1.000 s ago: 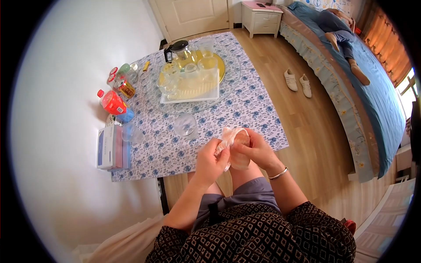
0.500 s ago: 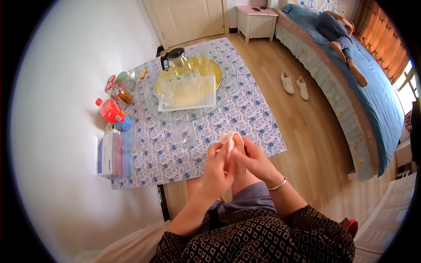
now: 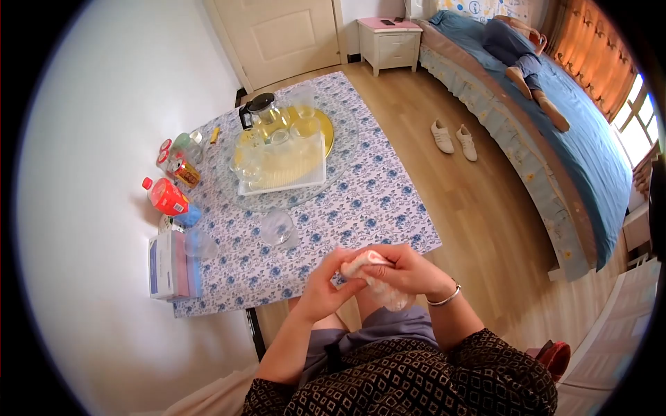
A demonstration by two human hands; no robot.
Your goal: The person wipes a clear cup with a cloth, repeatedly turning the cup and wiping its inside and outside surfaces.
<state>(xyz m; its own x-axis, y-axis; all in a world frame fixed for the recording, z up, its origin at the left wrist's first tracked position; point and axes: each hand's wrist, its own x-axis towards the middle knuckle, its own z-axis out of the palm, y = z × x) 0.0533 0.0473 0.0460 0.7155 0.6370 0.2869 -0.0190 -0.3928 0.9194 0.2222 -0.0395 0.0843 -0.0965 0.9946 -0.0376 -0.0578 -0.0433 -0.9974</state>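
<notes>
Both my hands are together in front of the table's near edge, above my lap. My left hand is closed on a white and orange cloth, its fingers and thumb bent around the near side. My right hand is wrapped round a clear, shiny glass, whose lower part sticks out under the palm; the cloth bunches at its upper end. The fingers hide part of both. Beyond them on the table stand a clear glass and, farther left, another clear glass.
The flowered tablecloth bears a white tray of glasses, a gold tray and a lidded jug. Along the left wall are a red-labelled bottle, a can and a box. A person lies on the bed.
My hands have moved lower and nearer my body. The held glass has tilted and its clear end now shows below my right hand. The view has shifted slightly.
</notes>
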